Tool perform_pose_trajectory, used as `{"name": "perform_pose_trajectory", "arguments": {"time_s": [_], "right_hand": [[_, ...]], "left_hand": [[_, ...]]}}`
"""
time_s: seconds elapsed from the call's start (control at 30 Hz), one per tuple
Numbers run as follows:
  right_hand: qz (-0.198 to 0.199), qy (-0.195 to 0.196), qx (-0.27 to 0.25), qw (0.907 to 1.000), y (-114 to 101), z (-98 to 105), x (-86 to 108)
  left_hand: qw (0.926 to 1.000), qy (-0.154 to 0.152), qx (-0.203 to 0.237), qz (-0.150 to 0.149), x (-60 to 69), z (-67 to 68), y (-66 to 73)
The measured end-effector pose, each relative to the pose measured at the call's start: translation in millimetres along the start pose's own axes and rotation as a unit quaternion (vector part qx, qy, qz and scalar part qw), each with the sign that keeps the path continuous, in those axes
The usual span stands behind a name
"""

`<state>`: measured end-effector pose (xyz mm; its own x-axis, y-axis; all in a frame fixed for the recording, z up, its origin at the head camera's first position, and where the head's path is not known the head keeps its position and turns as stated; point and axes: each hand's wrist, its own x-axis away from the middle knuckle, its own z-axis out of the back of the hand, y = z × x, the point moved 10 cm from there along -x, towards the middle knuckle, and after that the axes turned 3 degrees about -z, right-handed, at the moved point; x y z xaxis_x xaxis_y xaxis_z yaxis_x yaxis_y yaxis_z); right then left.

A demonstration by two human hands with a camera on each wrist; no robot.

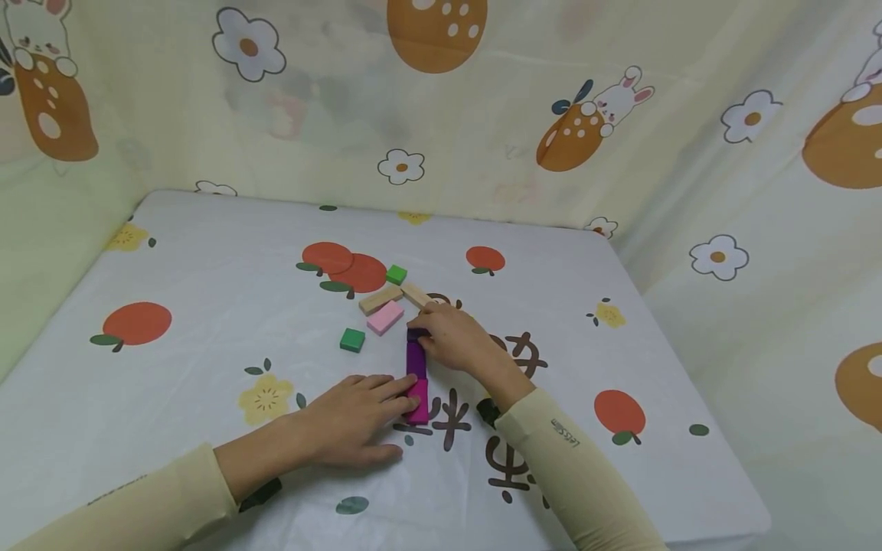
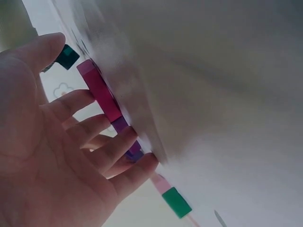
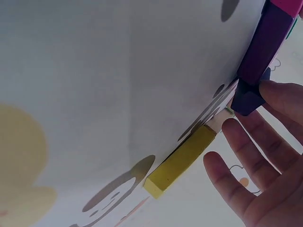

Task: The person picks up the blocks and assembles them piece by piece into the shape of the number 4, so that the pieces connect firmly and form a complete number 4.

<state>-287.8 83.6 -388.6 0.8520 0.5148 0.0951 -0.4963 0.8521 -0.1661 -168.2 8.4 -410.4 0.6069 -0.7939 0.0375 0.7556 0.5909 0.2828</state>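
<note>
A magenta block (image 1: 417, 405) and a purple block (image 1: 416, 360) lie end to end in a line on the tablecloth. At the far end of that line, my right hand (image 1: 451, 337) pinches a dark blue block (image 3: 248, 98) between thumb and fingers, against the end of the purple one. My left hand (image 1: 354, 421) lies palm down, its fingers extended, with fingertips touching the left side of the magenta block. In the left wrist view, those fingers (image 2: 78, 105) are spread along the magenta and purple blocks.
Left of and beyond the line lie a green block (image 1: 352, 340), a pink block (image 1: 385, 317), a tan block (image 1: 381, 299), a second tan block (image 1: 415, 295) and a brighter green block (image 1: 396, 275). A yellowish block (image 3: 180, 161) shows beside the right fingers. Printed curtains stand around the table.
</note>
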Motion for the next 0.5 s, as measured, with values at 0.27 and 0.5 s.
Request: {"name": "perform_pose_trajectory", "arguments": {"time_s": [0.27, 0.5], "right_hand": [[-0.004, -0.014, -0.019, 0.9997, 1.4, -3.8, 0.0], [0.008, -0.018, -0.031, 0.9993, 0.7, -5.5, -1.4]], "left_hand": [[1.0, -0.002, -0.004, -0.002, -1.0, -1.7, 0.0], [1.0, -0.007, -0.003, 0.005, -1.0, -2.4, -1.7]]}}
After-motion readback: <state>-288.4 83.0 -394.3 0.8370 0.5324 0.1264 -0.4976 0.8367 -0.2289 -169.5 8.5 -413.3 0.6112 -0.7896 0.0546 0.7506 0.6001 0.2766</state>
